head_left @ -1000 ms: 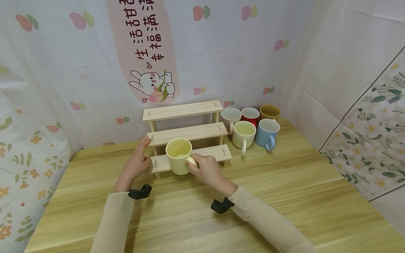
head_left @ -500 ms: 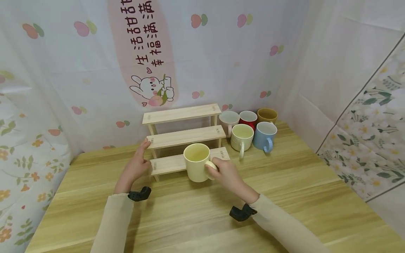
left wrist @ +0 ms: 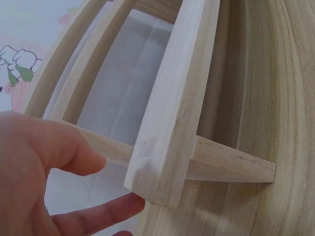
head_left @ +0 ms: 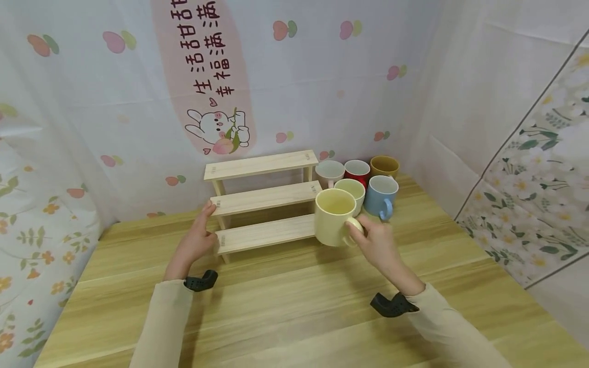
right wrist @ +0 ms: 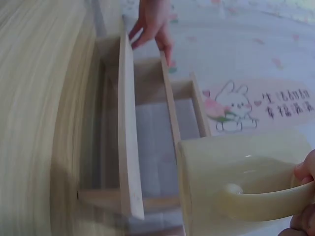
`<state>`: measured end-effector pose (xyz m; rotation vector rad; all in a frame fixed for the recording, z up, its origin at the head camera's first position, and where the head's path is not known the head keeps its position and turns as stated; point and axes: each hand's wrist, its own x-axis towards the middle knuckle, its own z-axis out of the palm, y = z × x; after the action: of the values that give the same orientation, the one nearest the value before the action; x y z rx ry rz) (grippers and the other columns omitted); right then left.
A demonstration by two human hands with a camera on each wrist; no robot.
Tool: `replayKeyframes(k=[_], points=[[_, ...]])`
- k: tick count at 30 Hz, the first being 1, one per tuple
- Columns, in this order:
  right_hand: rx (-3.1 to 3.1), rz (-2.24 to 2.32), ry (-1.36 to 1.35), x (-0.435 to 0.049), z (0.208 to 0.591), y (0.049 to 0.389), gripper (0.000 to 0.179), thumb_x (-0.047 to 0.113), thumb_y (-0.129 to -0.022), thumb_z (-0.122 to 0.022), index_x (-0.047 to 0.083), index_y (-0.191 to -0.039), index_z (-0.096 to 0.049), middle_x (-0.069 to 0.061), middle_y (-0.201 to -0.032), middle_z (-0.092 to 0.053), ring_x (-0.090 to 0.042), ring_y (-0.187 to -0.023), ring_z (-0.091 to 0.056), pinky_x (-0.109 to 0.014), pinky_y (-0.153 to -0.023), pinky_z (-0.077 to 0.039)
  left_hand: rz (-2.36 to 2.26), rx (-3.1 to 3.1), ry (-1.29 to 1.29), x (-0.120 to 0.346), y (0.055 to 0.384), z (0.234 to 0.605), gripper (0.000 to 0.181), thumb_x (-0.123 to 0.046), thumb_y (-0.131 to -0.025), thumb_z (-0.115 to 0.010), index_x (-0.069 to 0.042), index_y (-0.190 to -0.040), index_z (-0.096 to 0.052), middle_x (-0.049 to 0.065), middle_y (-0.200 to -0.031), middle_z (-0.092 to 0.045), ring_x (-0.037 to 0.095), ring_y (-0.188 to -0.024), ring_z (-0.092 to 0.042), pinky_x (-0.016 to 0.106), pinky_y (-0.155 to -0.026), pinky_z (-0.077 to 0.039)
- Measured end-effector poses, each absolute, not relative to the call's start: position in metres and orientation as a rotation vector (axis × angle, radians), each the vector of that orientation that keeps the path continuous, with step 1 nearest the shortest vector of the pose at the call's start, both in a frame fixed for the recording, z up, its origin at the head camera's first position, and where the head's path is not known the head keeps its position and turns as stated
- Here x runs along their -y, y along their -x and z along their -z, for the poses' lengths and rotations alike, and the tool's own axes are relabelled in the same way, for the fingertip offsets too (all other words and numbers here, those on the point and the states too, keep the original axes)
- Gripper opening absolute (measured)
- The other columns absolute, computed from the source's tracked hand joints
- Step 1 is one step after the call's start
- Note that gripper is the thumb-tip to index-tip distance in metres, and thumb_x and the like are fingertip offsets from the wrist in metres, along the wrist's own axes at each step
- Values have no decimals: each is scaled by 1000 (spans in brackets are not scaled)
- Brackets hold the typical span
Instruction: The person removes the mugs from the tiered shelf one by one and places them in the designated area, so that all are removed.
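Note:
A pale yellow mug [head_left: 333, 220] is held upright by its handle in my right hand [head_left: 379, 243], in the air at the right end of the lowest step. It partly covers a light green mug [head_left: 352, 189] behind it. The right wrist view shows the mug's side and handle close up, with the fingers cut off at the edge. A three-step wooden shelf [head_left: 267, 234] stands against the back cloth. At its left end my left hand [head_left: 195, 243] touches the middle step with a fingertip. In the left wrist view, its thumb [left wrist: 81, 160] and fingers are spread beside the lowest step.
Right of the shelf, several mugs stand grouped: a pale pink one [head_left: 329, 171], a red one [head_left: 357, 171], a mustard one [head_left: 384, 164] and a light blue one [head_left: 381, 194]. The wood-grain table [head_left: 276, 317] extends in front. Printed cloth [head_left: 303, 82] hangs behind and at both sides.
My right hand has carried the yellow mug rightwards along the lowest step, from near its middle to its right end, towards the grouped mugs. The left hand stays at the shelf's left end.

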<state>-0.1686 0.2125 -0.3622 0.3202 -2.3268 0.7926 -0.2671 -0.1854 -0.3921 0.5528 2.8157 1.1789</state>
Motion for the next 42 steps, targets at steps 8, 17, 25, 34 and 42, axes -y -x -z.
replayKeyframes(k=[8,17,25,34,42], points=[[2253,-634,-212,-251,369,171,33,3,-80,-71,6,-60,-46,2,-47,-36,-2,-44,-28,-18,-40,-23,-1163,-2827,-567,188,268,390,72,10,-84,-44,4,-150,-15,21,-160,-2,39,-124,-35,26,-67,-40],[2290,-557,-76,-280,387,181,31,7,-83,-67,5,-60,-46,-3,-45,-40,-9,-42,-30,-25,-40,-24,-1205,-2803,-574,189,268,394,72,10,-84,-43,4,-151,-15,20,-160,0,39,-126,-34,24,-66,-40],[2348,-562,-18,-292,406,191,33,9,-84,-68,4,-60,-46,-7,-46,-45,-14,-41,-34,-28,-41,-26,-1227,-2796,-572,188,265,391,72,11,-85,-43,3,-151,-15,20,-160,0,39,-126,-35,24,-65,-40],[2369,-548,1,-297,423,201,33,9,-85,-67,4,-61,-46,-10,-48,-46,-24,-42,-38,-34,-40,-28,-1204,-2819,-559,188,266,393,72,10,-85,-43,3,-151,-15,19,-160,-1,40,-118,-42,26,-65,-40],[2445,-557,33,-296,424,202,34,11,-87,-66,4,-61,-45,-12,-50,-48,-27,-43,-40,-37,-41,-31,-1202,-2833,-565,187,266,393,72,12,-83,-43,4,-150,-17,21,-160,-3,40,-125,-36,25,-63,-38]])
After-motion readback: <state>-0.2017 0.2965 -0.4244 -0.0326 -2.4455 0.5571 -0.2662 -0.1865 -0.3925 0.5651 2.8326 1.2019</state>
